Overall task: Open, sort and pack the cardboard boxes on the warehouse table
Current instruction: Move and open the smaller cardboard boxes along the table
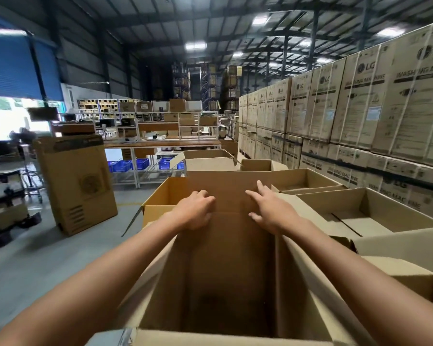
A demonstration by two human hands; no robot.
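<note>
- While the open box (225, 283) stands nearest the person, first of its row, its far flap (225, 188) is upright.
- State of left grip (195, 212): fingers curled at the flap's fold; whether it pinches anything, cannot tell.
- State of right grip (269, 208): wide, fingers spread flat on the flap.
- Handling: likely best pushed evenly along the crease, so the flap folds outward square.
- Adjacent: neighbouring open boxes (360, 211), just beside on the right; avoid snagging them.

— Where are the hands?
— Both on the far flap (223, 186) of the open box (225, 283). The left hand (195, 212) has its fingers curled against it, grip unclear; the right hand (273, 211) lies flat, fingers spread.
— Around it?
— Other open boxes (388, 204) to the right, with stacked washing-machine cartons (360, 101) beyond.
</note>
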